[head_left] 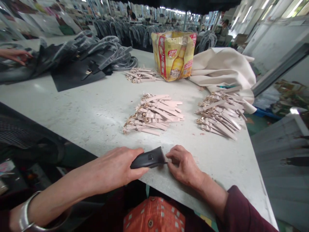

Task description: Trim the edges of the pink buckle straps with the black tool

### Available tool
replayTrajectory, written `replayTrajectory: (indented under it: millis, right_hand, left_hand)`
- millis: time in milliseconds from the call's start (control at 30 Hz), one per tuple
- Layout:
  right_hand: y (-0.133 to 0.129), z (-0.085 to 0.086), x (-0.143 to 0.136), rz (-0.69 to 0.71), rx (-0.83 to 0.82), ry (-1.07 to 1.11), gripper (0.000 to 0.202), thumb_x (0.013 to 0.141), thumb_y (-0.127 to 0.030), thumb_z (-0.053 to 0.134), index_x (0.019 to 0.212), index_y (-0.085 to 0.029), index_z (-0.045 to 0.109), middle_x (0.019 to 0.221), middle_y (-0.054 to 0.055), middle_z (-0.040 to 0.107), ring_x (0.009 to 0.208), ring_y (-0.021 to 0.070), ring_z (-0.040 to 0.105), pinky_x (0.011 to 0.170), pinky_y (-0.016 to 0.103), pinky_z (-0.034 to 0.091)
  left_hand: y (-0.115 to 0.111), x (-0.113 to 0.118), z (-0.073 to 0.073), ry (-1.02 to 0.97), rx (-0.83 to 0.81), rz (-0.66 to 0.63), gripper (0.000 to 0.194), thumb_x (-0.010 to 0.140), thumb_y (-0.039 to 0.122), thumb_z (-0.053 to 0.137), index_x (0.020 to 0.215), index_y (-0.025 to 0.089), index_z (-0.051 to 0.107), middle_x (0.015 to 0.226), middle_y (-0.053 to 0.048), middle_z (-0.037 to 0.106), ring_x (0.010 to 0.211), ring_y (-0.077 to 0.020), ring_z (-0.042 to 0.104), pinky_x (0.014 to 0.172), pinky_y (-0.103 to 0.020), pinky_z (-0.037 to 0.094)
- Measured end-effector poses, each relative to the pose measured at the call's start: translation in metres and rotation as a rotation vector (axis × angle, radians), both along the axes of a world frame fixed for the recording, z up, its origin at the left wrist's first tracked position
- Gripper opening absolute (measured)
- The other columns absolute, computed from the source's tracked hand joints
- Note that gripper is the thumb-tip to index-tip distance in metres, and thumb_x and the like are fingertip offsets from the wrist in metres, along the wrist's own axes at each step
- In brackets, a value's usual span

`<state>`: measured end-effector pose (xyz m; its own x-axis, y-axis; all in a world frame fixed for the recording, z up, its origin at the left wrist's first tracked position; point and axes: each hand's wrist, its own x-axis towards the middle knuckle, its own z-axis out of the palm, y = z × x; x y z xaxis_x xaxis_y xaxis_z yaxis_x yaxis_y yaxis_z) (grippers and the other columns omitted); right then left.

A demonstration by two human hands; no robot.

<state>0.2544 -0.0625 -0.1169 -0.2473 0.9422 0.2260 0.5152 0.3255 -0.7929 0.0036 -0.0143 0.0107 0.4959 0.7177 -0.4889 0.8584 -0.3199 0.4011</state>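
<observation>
My left hand (120,166) is wrapped around a black device shaped like a hair clipper (149,158), with a small switch on top and a wider flat end pointing right. At that end, my right hand (183,164) has its fingers pinched together. Whatever lies between those fingertips is too small to make out. Beyond both hands, a pile of pale pink straps with gold buckles (156,112) lies on the table. A second strap pile (220,112) is at the right, and a smaller strap pile (141,74) is farther back.
The white table (96,106) has its right edge near my right arm. A yellow beer carton (175,56) stands at the back beside folded cream material (222,67). Black bags with wrapped handles (79,61) cover the back left, where another person's hand (16,55) reaches in.
</observation>
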Motion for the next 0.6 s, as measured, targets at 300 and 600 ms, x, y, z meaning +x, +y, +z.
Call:
replayTrajectory:
  millis: [300, 600]
  right_hand:
    - [-0.004, 0.006, 0.007, -0.058, -0.057, 0.006, 0.026, 0.070, -0.003, 0.065, 0.089, -0.021, 0.066, 0.124, 0.013, 0.065, 0.104, 0.0256, 0.066, 0.082, 0.035, 0.058]
    - [-0.015, 0.007, 0.023, -0.062, -0.039, -0.081, 0.024, 0.079, -0.004, 0.070, 0.095, -0.022, 0.072, 0.088, 0.004, 0.066, 0.083, 0.0216, 0.062, 0.073, 0.033, 0.052]
  left_hand:
    - [0.012, 0.002, -0.004, 0.005, -0.076, -0.035, 0.028, 0.093, 0.051, 0.057, 0.091, 0.026, 0.070, 0.087, -0.001, 0.080, 0.085, -0.0253, 0.075, 0.068, -0.029, 0.047]
    - [0.013, 0.010, 0.004, 0.007, -0.080, -0.040, 0.028, 0.091, 0.052, 0.059, 0.088, 0.027, 0.072, 0.084, 0.000, 0.080, 0.080, -0.0239, 0.074, 0.067, -0.030, 0.046]
